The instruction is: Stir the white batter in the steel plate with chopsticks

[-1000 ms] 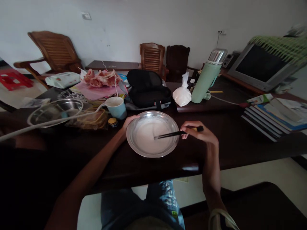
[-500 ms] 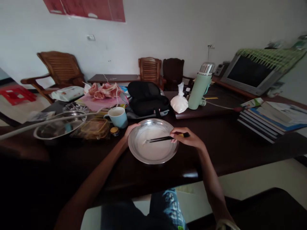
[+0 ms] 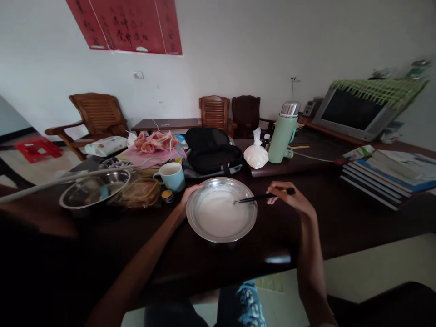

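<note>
Our silver bowl (image 3: pixel 221 182), white liquid (image 3: pixel 218 217) inside
We see black chopsticks (image 3: pixel 250 199) over it, a pale-blue mug (image 3: pixel 173 178) to its left.

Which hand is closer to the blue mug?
Left. The left hand, on the metal bowl, is just right of the blue mug; the right hand, holding chopsticks, is farther off, past the bowl's right side.

I saw the right hand (image 3: pixel 288 196) slide out past the right rim of the bowl (image 3: pixel 221 237), the tips of the chopsticks (image 3: pixel 254 198) sweeping rightward across the pale mixture (image 3: pixel 218 215).
</note>
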A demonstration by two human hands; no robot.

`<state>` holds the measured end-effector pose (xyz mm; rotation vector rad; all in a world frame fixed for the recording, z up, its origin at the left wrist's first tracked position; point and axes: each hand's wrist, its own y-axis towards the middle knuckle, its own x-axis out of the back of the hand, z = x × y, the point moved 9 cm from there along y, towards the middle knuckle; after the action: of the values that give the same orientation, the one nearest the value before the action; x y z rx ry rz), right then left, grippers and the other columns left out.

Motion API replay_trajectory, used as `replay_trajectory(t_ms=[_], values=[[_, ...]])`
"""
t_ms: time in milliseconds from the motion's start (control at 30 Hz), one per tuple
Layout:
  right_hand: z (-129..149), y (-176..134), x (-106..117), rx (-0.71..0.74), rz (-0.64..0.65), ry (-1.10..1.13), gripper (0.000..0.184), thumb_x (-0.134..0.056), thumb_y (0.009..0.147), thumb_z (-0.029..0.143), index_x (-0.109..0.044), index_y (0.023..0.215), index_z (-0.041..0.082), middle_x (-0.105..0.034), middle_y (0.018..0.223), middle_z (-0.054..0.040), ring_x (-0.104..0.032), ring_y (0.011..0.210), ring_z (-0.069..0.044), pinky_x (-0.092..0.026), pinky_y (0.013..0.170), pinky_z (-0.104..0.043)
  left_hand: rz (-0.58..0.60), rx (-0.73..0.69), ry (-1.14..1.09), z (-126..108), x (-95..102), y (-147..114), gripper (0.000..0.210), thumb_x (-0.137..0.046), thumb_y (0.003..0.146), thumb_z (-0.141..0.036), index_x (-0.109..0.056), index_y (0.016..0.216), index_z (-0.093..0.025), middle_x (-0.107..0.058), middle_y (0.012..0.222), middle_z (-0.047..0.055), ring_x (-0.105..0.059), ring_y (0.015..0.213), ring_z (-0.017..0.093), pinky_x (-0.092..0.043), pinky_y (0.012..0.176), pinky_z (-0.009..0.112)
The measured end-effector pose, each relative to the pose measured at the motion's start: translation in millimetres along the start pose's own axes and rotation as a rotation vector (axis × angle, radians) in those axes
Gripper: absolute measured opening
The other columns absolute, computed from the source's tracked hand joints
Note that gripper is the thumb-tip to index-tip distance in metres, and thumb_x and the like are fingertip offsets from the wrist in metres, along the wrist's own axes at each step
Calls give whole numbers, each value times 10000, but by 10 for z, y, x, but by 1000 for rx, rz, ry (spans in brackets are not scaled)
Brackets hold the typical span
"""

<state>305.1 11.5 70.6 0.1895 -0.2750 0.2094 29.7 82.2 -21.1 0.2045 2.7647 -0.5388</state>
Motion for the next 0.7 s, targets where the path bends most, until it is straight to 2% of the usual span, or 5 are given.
replay_trajectory(t_ms=[133, 200, 333, 500, 700], values=[[1, -3, -357, 8, 269, 20, 321, -643, 827, 474, -670, 774, 159, -708, 676, -45, -701, 641, -207, -559, 636, -324, -7, 23, -43, 35, 24, 15, 200, -631, 772, -219, -673, 593, -142, -645, 526, 6, -546, 496, 144, -427, 561, 257], [53, 47, -354, 90, 187, -42, 287, -624, 844, 448, -681, 794, 170, -717, 786, -45, -699, 761, -216, -545, 728, -337, -2, 45, -62, 60, 23, 23, 209, -604, 787, -212, -684, 610, -134, -654, 534, 13, -555, 499, 144, -435, 560, 251], [99, 33, 6, 137, -66, -172, 256, -597, 865, 399, -706, 780, 183, -721, 843, -45, -667, 851, -220, -499, 811, -336, -4, 79, -84, 93, 15, 49, 229, -547, 813, -189, -711, 664, -127, -676, 566, 33, -590, 520, 153, -463, 584, 255], [102, -17, -272, 132, 248, -114, 262, -590, 877, 392, -712, 790, 177, -731, 810, -50, -674, 793, -209, -507, 749, -316, -17, 96, -65, 84, -2, 14, 267, -535, 822, -181, -701, 619, -130, -664, 541, 35, -577, 497, 162, -459, 578, 270], [87, 16, -12, 139, 4, -175, 243, -602, 868, 383, -716, 768, 192, -734, 829, -45, -670, 834, -223, -491, 802, -333, -18, 35, -68, 24, -10, -45, 203, -596, 790, -223, -693, 627, -149, -669, 563, 12, -586, 535, 163, -462, 601, 268]])
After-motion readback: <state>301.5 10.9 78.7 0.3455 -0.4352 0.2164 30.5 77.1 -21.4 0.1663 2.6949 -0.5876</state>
